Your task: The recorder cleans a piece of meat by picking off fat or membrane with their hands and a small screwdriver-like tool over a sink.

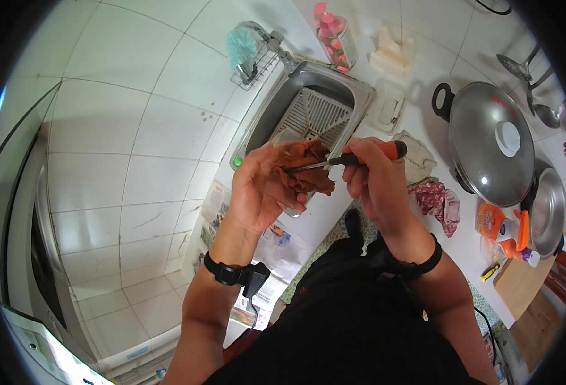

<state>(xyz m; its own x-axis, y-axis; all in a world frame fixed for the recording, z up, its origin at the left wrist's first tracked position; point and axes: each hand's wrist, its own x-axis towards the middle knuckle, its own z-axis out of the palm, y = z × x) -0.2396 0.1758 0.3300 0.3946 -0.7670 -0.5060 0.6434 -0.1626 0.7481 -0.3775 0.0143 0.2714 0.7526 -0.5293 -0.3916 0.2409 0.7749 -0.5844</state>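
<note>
In front of me, over the near end of the steel sink (pixel 360 114), my left hand (pixel 254 189) is closed around a crumpled reddish-brown cloth (pixel 318 183). Folds of it stick out past my fingers. My right hand (pixel 380 183) grips a screwdriver (pixel 395 151) by its orange and black handle. The metal shaft points left and runs into the folds of the cloth, which hide its tip. Behind the hands, a slotted grey drain tray (pixel 318 109) lies in the sink.
Beyond the sink are a faucet (pixel 283 51) and a pink pump bottle (pixel 335 38). To the right stand a lidded wok (pixel 491 144), a beige rag (pixel 416 157), a red patterned cloth (pixel 438 204) and an orange spray bottle (pixel 521 231). Newspaper (pixel 286 256) covers the counter at left.
</note>
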